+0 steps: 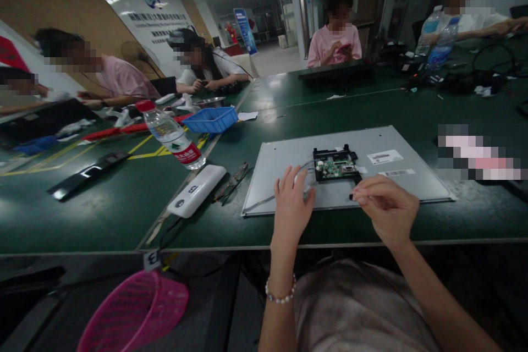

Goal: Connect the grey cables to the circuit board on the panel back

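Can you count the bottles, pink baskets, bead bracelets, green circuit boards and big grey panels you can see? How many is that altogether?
Bottles: 3
Pink basket: 1
Bead bracelet: 1
Green circuit board: 1
Big grey panel: 1
Total: 7

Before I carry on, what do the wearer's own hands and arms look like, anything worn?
The left hand is gloveless, with a bracelet of mostly pale round beads behind it. The right hand is gloveless too, without a bracelet. No sleeves show.
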{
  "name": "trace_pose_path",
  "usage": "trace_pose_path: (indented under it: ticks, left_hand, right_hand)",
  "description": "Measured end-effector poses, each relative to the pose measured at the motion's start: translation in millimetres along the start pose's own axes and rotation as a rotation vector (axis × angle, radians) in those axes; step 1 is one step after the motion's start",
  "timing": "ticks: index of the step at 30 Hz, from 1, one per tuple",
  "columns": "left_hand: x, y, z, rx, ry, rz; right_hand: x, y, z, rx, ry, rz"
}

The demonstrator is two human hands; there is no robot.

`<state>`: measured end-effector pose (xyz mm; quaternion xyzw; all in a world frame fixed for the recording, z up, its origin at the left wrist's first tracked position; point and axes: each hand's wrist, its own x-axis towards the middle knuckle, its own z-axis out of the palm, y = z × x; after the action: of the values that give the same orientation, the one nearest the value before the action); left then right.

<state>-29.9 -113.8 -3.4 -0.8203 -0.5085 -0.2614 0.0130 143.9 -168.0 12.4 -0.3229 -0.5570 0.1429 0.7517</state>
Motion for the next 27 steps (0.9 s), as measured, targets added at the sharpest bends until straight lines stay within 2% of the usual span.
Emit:
trace_pose_path:
  ticks: [4, 9, 11, 15, 17, 20, 27]
  left_hand:
    - [0, 2, -2.8, 0.053, -0.026, -0.031]
    - [0, 4, -6.2, 0.085, -0.039, -0.089]
    - [0, 4, -6.3, 0.087, -0.058, -0.089]
    - [-1, 5, -6.4, 0.098, -0.077, -0.052]
    - [-1, 5, -6.4, 0.102, -0.081, -0.020]
    - [-1, 5, -5.3, 0.112, -0.087, 0.023]
    - [1, 1, -3.5, 0.105, -0.103, 0.056]
  right_hand:
    - [-2, 0, 1, -0.031, 0.000, 0.012]
    - [0, 3, -10, -0.195, 0.026, 0.209]
    - [6, 7, -23, -0.324, -0.069, 0.238]
    - [18, 21, -54, -0.685, -0.365, 0.206]
    - [18, 29, -64, -0.808, -0.425, 0.216]
    - [13, 38, -69, -0.864, -0.482, 0.239]
    - [0, 51, -65, -0.882, -0.658, 0.219]
